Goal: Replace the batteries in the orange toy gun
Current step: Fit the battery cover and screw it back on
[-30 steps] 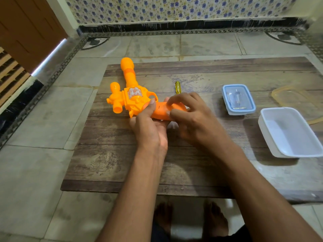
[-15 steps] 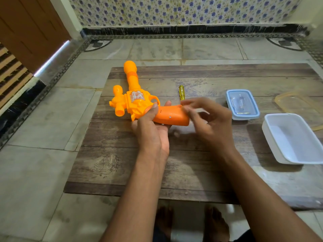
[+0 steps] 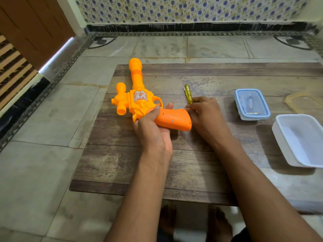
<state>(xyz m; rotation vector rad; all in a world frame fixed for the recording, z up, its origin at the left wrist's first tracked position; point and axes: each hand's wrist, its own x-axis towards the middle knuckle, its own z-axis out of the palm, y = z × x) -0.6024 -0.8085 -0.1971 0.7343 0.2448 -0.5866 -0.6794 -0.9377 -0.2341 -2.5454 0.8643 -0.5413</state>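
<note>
Between your hands on the worktop [image 3: 209, 165] lies the orange toy gun [image 3: 139, 103]. Your left hand [image 3: 153, 135] grips it where body meets handle; your right hand [image 3: 204, 116] reaches onto the yellow screwdriver [image 3: 188, 94], grasp unclear. With the handle screw [image 3: 172, 121] still seated, everything remains, I judge: unscrewing, swapping batteries, closing.

Home interior, tiled floor [image 3: 43, 172], floral wall tiles [image 3: 174, 9], wooden door [image 3: 31, 28], low table [image 3: 192, 163]

Left hand [image 3: 153, 135] holds orange toy gun [image 3: 139, 102]; right hand [image 3: 206, 116] touches yellow screwdriver [image 3: 188, 94].
</note>
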